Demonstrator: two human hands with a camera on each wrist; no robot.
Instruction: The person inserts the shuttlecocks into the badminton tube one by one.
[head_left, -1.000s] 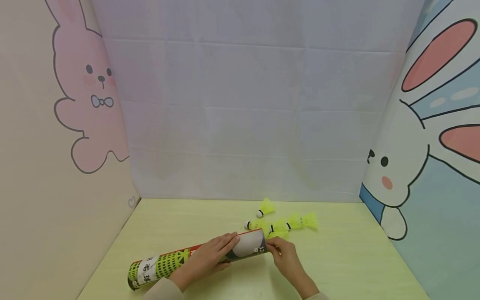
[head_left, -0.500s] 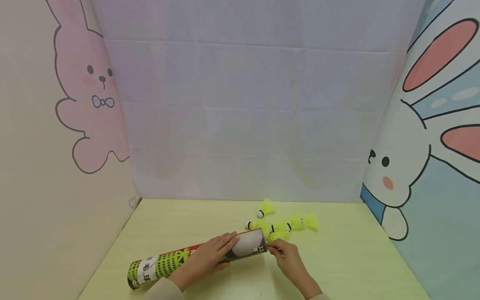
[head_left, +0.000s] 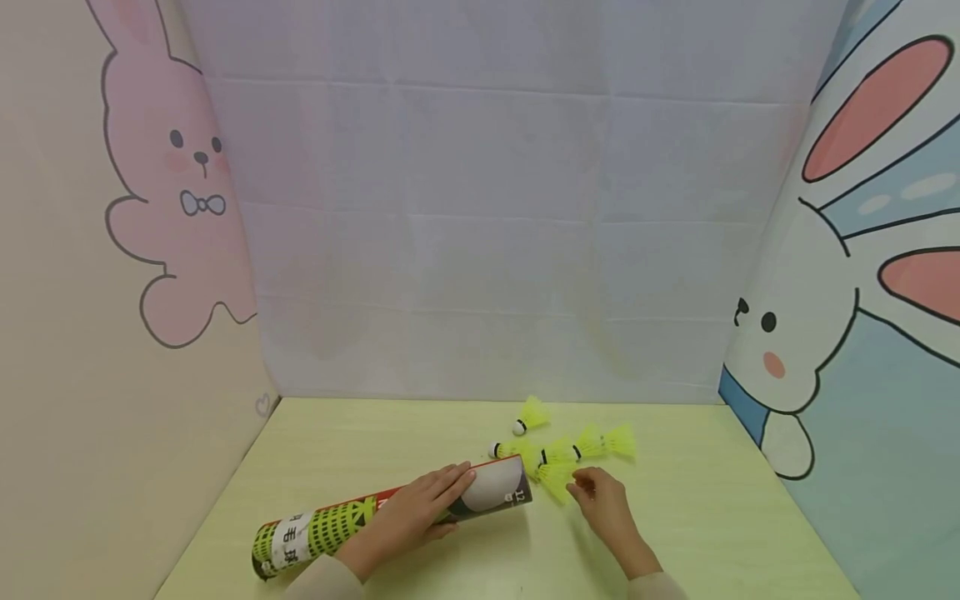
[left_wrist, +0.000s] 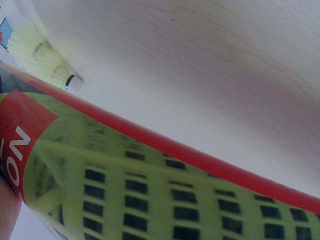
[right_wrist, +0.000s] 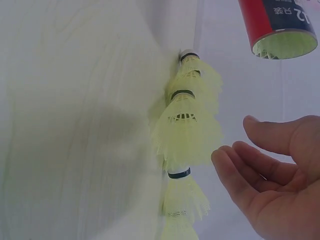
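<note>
A long printed shuttlecock tube (head_left: 337, 525) slants across the table, its left end low and its right end raised. My left hand (head_left: 412, 508) grips it near the middle, fingers over the top and thumb on the near side. The tube's open mouth (right_wrist: 285, 45) faces my right hand (right_wrist: 280, 175) in the right wrist view, with pale yellow inside. That hand holds nothing; its thumb and bent fingers are apart. Close to its fingertips in the head view lies a yellow shuttlecock (head_left: 555, 482), beside the tube's mouth.
Behind the tube's right end, several yellow shuttlecocks (head_left: 592, 443) lie grouped, some nested in a row. Another shuttlecock (head_left: 531, 415) lies farther back. A white cloth (head_left: 480, 250) hangs at the table's far edge, and walls with rabbit drawings (head_left: 810, 333) flank the sides.
My right hand has left the tube's mouth and moved to the right, its fingers parting. The shuttlecock beside the mouth shows more fully. My left hand and the tube stay nearly in place.
</note>
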